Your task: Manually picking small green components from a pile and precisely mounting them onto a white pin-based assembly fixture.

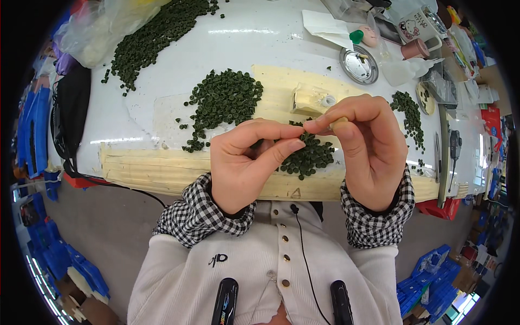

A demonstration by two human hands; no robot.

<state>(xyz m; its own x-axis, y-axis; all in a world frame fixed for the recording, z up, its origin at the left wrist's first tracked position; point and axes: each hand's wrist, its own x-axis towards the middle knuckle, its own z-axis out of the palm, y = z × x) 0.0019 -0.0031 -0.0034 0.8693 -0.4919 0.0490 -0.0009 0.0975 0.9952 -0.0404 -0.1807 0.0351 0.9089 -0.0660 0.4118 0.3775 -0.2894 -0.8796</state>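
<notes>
My left hand is closed, with its thumb and index finger brought together. Opposite it, my right hand pinches something small near the left fingertips; its kind is hidden. A pale yellowish bit shows at the right thumb tip. Whatever the left fingers hold is too small to make out. Below and between both hands lies a small heap of dark green, round, cap-like pieces. A larger heap of the same pieces spreads beyond my left hand. Just past the fingertips stands a cream tape-covered block with a white round nozzle.
Cream tape covers the near edge of the white table. More green pieces lie far left beside plastic bags, and at right. A round metal dish and a clear squeeze bottle stand far right.
</notes>
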